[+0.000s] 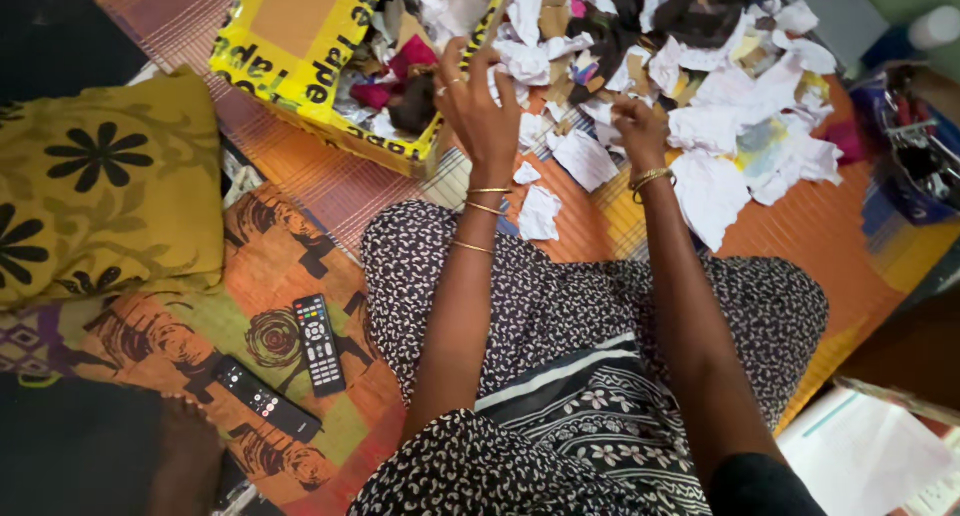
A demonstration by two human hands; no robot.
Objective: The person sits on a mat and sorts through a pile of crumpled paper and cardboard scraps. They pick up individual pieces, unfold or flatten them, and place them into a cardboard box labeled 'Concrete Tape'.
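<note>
Two hands work over a woven orange mat [820, 226] on the floor. The left hand [478, 106] is raised with its fingers [455, 61] loosely curled against the edge of one cardboard box [300, 36], a flat-sided box wrapped in glossy yellow tape with black print; whether the fingers actually pinch anything there cannot be told. Just beyond those fingers the box holds crumpled scraps [400, 71] in white, magenta and black. The right hand [638, 126] reaches down with its fingers bent and closed into the near edge of a wide paper pile [740, 106], a heap of torn, wrinkled white sheets mixed with brown card bits and dark pieces; what it grips is hidden by the fingers themselves. Two small white torn pieces [538, 211] lie on the mat between the wrists, on the near side of both sets of fingers. The left wrist carries three thin gold bangles [482, 211], the right wrist a bunch of gold bangles [650, 181] too close together to count. Well back and to the left of the left fingers, two slim black remote controls [318, 341] with small buttons lie on a patterned cloth [260, 266], beside one mustard cushion [105, 181] with black flower shapes.
</note>
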